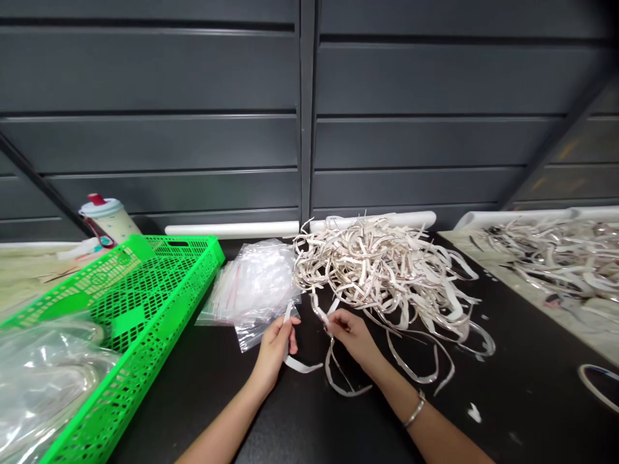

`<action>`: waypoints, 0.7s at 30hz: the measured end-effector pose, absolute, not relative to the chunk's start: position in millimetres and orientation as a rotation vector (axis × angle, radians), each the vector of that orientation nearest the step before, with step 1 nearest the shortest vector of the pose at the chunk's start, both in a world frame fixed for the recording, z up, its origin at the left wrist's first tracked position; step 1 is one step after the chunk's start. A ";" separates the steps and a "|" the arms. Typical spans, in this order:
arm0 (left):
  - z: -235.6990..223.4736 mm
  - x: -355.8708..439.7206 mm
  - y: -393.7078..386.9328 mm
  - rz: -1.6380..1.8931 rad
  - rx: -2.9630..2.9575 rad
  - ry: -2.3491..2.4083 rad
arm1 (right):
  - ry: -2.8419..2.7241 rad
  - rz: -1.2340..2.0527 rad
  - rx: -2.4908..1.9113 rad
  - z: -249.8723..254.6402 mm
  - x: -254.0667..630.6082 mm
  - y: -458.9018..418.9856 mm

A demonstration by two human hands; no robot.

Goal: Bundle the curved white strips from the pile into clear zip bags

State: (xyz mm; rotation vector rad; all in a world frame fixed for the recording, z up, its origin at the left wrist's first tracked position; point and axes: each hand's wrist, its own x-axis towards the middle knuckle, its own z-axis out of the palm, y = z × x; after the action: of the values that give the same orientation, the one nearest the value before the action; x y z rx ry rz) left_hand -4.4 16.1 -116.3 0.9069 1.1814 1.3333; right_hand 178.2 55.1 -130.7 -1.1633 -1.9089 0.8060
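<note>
Bare forearms (227, 419) reach over the black tabletop (300, 425), the left hand (275, 351) pinching a pale flexible strip (300, 366) between thumb and fingers, the right hand (352, 335) pinching a second strip (319, 310). Just beyond lies a tangled heap of strips (372, 277), with a clear plastic bag (254, 283) and a green perforated crate (159, 283) to the left

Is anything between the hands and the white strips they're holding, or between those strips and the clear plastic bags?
Nothing visible stands in the way. The left hand and right hand are already on the white strips, and the clear plastic bags lie just beyond the left hand, with nothing visible between.
</note>
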 end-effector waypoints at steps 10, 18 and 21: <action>-118.6 -4.2 18.4 1.290 0.654 1.057 | -1.970 0.500 -0.971 -111.1 173.0 33.2; -116.5 -11.7 21.7 1.199 0.600 1.026 | -1.974 0.626 -0.932 -110.5 175.5 33.4; -117.6 -11.3 20.6 1.217 0.640 1.041 | -2.009 0.665 -0.982 -113.1 175.0 33.0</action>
State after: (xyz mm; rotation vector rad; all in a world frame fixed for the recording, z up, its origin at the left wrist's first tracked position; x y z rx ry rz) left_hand -11.3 20.6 -117.6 0.6397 1.0413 1.2170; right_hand 175.0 33.0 -113.1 -0.9824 -2.0087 0.6651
